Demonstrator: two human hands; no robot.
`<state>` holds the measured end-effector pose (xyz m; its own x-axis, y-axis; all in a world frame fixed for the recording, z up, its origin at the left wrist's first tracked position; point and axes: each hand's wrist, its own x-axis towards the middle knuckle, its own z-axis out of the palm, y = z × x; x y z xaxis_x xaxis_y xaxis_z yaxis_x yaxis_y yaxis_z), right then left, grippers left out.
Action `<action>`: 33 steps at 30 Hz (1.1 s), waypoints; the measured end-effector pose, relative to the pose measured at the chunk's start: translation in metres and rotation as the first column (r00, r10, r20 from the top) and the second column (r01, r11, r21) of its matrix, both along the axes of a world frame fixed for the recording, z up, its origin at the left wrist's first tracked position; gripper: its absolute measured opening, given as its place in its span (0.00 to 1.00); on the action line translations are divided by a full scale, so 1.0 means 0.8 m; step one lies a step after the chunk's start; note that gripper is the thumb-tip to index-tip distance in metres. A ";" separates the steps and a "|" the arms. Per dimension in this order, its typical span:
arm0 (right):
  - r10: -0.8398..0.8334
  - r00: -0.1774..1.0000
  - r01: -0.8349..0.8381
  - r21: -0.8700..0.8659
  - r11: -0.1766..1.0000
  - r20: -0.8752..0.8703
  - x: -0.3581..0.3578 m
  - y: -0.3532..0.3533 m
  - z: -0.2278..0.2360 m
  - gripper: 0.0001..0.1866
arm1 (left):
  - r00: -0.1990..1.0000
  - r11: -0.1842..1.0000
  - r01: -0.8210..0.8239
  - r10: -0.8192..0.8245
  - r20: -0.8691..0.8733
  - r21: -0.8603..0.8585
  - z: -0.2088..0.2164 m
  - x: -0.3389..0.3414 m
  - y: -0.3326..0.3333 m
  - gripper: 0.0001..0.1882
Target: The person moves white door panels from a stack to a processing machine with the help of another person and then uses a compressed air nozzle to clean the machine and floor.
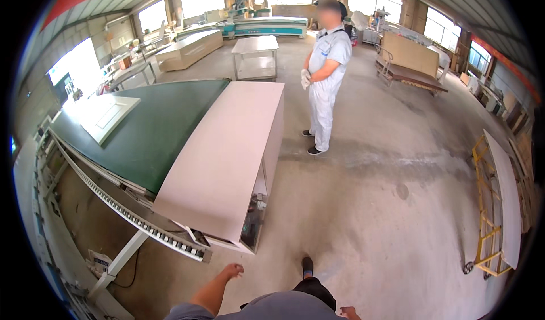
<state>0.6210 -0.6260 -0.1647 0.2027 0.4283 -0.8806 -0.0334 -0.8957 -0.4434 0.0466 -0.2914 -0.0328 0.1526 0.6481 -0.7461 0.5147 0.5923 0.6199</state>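
My left hand (232, 271) hangs in the air at the lower middle, holding nothing, its fingers loosely bent and apart. It is nearest to the near corner of a long pale panel-topped cabinet (221, 167), without touching it. My right hand (348, 312) shows only in part at the lower edge, beside my body, over the floor; its fingers are mostly cut off. Left of the cabinet runs a green conveyor belt (170, 121). A white framed door panel (110, 116) lies on the belt's far left part.
A roller rail (125, 203) borders the belt's near side. A person in light work clothes and gloves (329, 76) stands beyond the cabinet. A yellow cart (487, 218) carrying a panel stands right. Farther back are a white table (255, 46), stacked boards (190, 47) and a wheeled trolley (411, 76).
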 end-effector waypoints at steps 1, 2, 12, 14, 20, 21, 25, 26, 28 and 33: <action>0.001 1.000 -0.001 0.003 1.000 0.003 0.011 0.045 0.014 0.07 | 1.000 0.997 -0.015 0.013 -0.015 -0.074 -0.017 -0.005 0.003 0.18; 0.057 0.998 -0.057 -0.001 0.998 0.000 0.024 0.078 0.032 0.07 | 0.997 0.985 -0.053 0.045 -0.058 -0.163 -0.042 -0.017 -0.010 0.19; 0.167 0.986 -0.167 -0.078 0.983 0.002 0.235 0.486 0.089 0.08 | 0.955 0.909 -0.286 0.246 -0.163 -0.303 -0.059 0.124 0.026 0.20; 0.156 0.987 -0.152 -0.086 0.985 0.038 0.260 0.588 0.092 0.08 | 0.986 0.984 -0.144 0.134 -0.099 -0.102 -0.061 0.150 0.057 0.15; 0.066 0.960 -0.160 0.341 0.926 0.272 0.138 0.897 0.152 0.13 | 0.786 0.754 0.571 -0.388 -0.481 0.325 -0.134 0.168 0.144 0.12; 0.157 0.926 -0.296 0.402 0.866 0.344 0.146 0.925 0.162 0.15 | 0.733 0.753 0.637 -0.528 -0.429 0.162 -0.121 0.187 0.183 0.15; 0.333 0.886 -0.463 0.548 0.697 0.324 0.058 1.057 0.221 0.20 | 0.891 0.810 -0.427 0.452 -0.036 -0.402 -0.114 0.198 0.231 0.16; 0.333 0.909 -0.417 0.558 0.717 0.252 0.033 1.077 0.247 0.22 | 0.872 0.766 -0.459 0.486 -0.063 -0.450 -0.115 0.201 0.242 0.17; 0.482 0.767 -0.641 0.496 0.585 0.423 0.039 1.144 0.256 0.22 | 0.974 0.935 -0.224 0.220 -0.047 -0.275 -0.125 0.194 0.305 0.16; 0.504 0.746 -0.666 0.516 0.539 0.435 0.005 1.260 0.269 0.20 | 0.639 0.636 -0.687 0.759 0.126 -0.350 -0.078 0.193 0.381 0.18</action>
<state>0.6249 0.3818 0.0501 -0.1561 0.9272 -0.3405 0.5600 -0.2009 -0.8038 0.2013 0.0133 -0.0950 -0.0901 0.4259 -0.9003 -0.2925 0.8528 0.4327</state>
